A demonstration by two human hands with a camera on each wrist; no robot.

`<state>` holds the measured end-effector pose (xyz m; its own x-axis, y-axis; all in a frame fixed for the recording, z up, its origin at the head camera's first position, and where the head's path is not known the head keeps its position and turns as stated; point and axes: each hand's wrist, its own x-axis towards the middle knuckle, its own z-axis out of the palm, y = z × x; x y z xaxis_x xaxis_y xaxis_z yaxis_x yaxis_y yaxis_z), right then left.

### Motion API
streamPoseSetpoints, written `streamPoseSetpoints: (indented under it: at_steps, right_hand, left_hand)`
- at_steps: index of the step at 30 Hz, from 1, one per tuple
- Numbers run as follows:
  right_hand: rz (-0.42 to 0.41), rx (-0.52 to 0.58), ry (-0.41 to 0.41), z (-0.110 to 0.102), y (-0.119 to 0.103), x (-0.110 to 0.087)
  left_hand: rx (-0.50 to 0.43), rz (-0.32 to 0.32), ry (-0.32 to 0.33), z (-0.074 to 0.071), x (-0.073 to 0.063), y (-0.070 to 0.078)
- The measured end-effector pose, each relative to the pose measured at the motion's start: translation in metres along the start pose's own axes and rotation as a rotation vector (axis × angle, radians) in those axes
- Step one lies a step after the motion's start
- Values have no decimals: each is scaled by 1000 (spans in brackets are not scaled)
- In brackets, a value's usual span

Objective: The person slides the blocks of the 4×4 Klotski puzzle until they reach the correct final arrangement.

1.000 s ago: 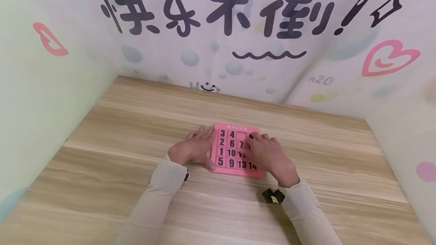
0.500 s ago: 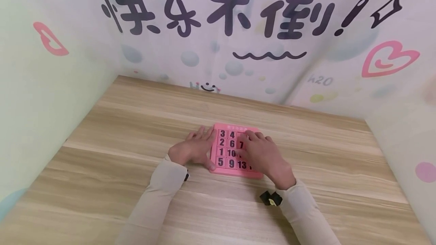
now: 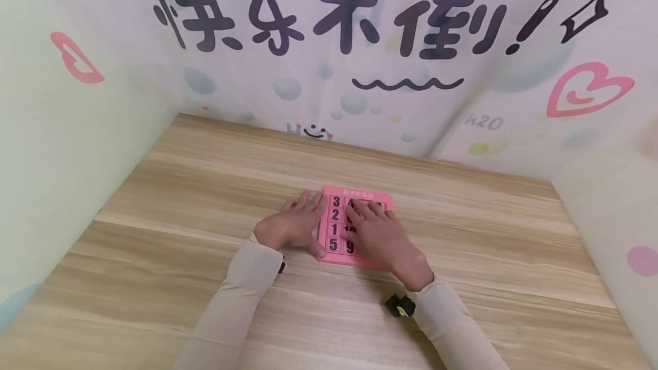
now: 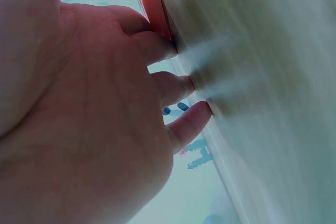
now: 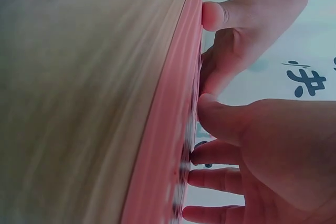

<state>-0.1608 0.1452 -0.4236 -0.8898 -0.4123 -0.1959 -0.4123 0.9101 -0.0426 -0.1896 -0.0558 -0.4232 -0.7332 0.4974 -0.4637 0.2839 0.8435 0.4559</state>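
A pink sliding number puzzle [image 3: 327, 249] lies flat on the table, its tiles marked with black numbers. 3, 2, 1 and 5 show down its left column. Along the left edge rests my left hand [image 3: 293, 224], thumb near the lower corner and fingers spread toward the upper one; in the left wrist view its fingertips [image 4: 202, 111] reach down to the tabletop. My right hand [image 3: 382, 238] lies over the middle and right tiles, hiding most of them. The right wrist view shows its thumb and fingertips [image 5: 199, 177] touching the puzzle's top face.
The wood-grain table [image 3: 169, 233] meets a printed cloth [image 3: 308, 101] with large dark characters at the back. Pale walls stand at left [image 3: 61, 147] and right [image 3: 606, 198]. A black strap piece [image 3: 400, 305] hangs by the right cuff.
My right hand has slid left across the tiles, now partly covering the 4 and 10. The blank square seen in the top row is hidden under it. My left hand has stayed put.
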Motion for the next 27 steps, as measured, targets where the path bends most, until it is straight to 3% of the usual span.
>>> streamPoseSetpoints:
  at_steps: [27]
  right_hand:
    - [22, -13, -15, -3, 7, -2]
  left_hand:
    - [3, 6, 6, 0, 0, 0]
